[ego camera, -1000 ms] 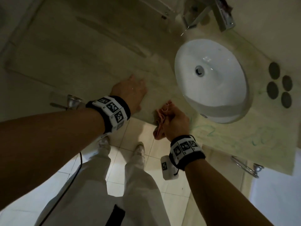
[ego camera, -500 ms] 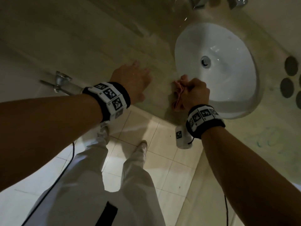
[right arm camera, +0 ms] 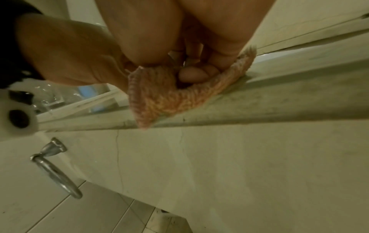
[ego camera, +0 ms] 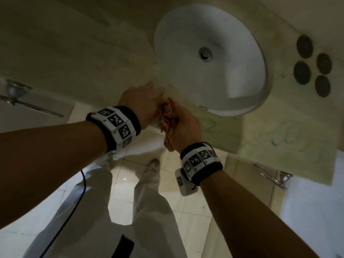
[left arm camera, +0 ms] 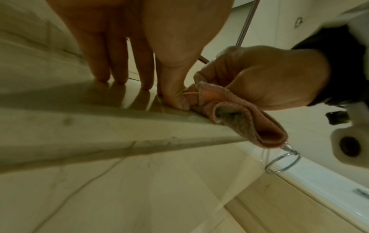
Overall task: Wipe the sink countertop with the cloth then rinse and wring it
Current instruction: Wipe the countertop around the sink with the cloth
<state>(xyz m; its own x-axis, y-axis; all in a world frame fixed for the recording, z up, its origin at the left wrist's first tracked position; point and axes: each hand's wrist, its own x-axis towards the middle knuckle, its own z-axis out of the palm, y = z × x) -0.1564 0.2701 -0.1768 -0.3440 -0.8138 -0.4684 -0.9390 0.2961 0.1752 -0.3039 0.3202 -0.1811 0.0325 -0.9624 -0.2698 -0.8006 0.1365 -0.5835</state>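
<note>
A pink cloth [ego camera: 167, 116] lies bunched over the front edge of the pale marble countertop [ego camera: 96, 58], just in front of the white sink basin [ego camera: 210, 58]. My right hand [ego camera: 183, 127] grips the cloth [right arm camera: 165, 96] with curled fingers [right arm camera: 191, 74] tucked into its folds, pressing it on the counter edge [right arm camera: 279, 100]. My left hand [ego camera: 147, 97] rests on the counter right beside it. Its fingers [left arm camera: 119, 78] are straight on the stone, and the thumb touches the cloth [left arm camera: 229, 108]. Green smears [ego camera: 290, 140] mark the countertop to the right of the basin.
Several dark round pads [ego camera: 312, 66] sit on the counter right of the basin. A chrome towel ring [ego camera: 275, 176] hangs off the cabinet front at the right, and a chrome fitting [ego camera: 16, 92] sticks out at the left. The tiled floor [ego camera: 186, 216] and my legs are below.
My left hand slid right along the counter and now touches the cloth. My right hand with the cloth stays at the front edge near the basin. The head view shifted.
</note>
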